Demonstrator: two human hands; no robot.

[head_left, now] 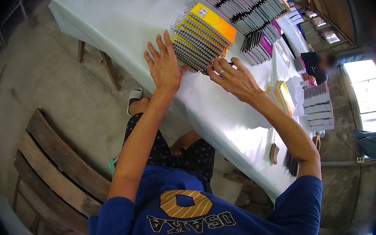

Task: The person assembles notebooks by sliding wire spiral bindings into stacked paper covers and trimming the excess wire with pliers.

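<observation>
A stack of yellow-and-orange spiral notebooks (205, 34) lies on the white-covered table, its rows of dark wire coils fanned toward me. My left hand (165, 70) is at the stack's left side, fingers spread and thumb by its near corner. At the near right edge my right hand (237, 80), with a ring on one finger, has its fingers curled inward. Something dark shows at its fingertips, but the hand hides most of it. Loose wire coils stick out beyond the far left corner of the stack.
Tall piles of dark-bound notebooks (245, 3) stand behind. More yellow notebooks (281, 97) and a tall pile (318, 105) are to the right. A small brown block (274, 153) lies near the table's edge. A slatted wooden bench (61, 161) is at left. Another person (314, 67) sits across.
</observation>
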